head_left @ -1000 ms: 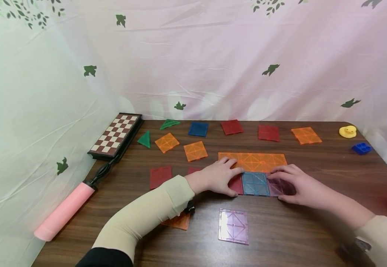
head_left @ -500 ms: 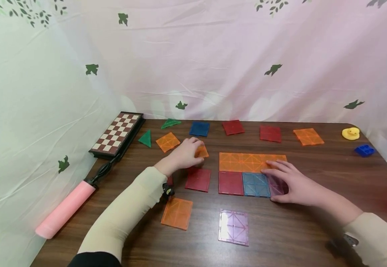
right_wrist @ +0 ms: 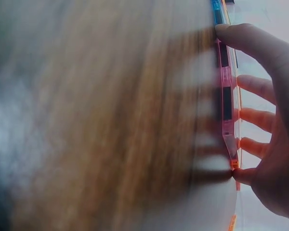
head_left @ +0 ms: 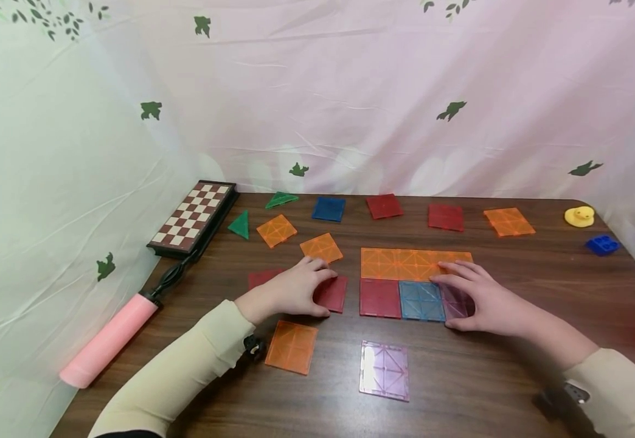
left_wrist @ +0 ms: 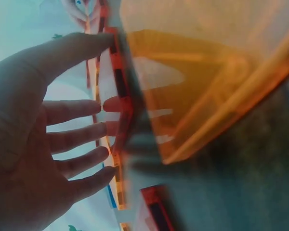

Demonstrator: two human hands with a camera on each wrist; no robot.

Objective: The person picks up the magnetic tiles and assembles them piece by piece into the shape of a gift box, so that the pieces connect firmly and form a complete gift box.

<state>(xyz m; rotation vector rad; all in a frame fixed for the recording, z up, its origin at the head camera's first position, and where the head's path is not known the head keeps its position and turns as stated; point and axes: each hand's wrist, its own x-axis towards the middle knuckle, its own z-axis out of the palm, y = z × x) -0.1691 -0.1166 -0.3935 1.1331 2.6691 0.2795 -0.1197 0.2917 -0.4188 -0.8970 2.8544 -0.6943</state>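
In the head view my left hand (head_left: 294, 287) reaches over a red square tile (head_left: 335, 296), thumb at its near edge and fingers toward its far side. The left wrist view shows these fingers fairly straight behind the red tile's edge (left_wrist: 121, 79). My right hand (head_left: 495, 304) spans a purple square tile (head_left: 454, 302), thumb at its near edge, fingertips over the orange row (head_left: 405, 264). In the right wrist view the thumb meets the purple edge (right_wrist: 226, 96). Left of the purple tile, a blue tile (head_left: 422, 300) and a red tile (head_left: 380, 298) lie edge to edge below the orange row.
A light purple tile (head_left: 384, 370) and an orange tile (head_left: 291, 347) lie nearer the front. Behind are several loose tiles, including a blue one (head_left: 328, 208). A chessboard (head_left: 193, 216) and pink-handled tool (head_left: 108, 340) line the left; a yellow duck (head_left: 579, 216) and blue brick (head_left: 602, 244) stand right.
My left hand left the joined tiles, went over the loose orange tile farther back, then came forward to the loose red tile. My right hand shifted slightly left and stays at the purple tile.
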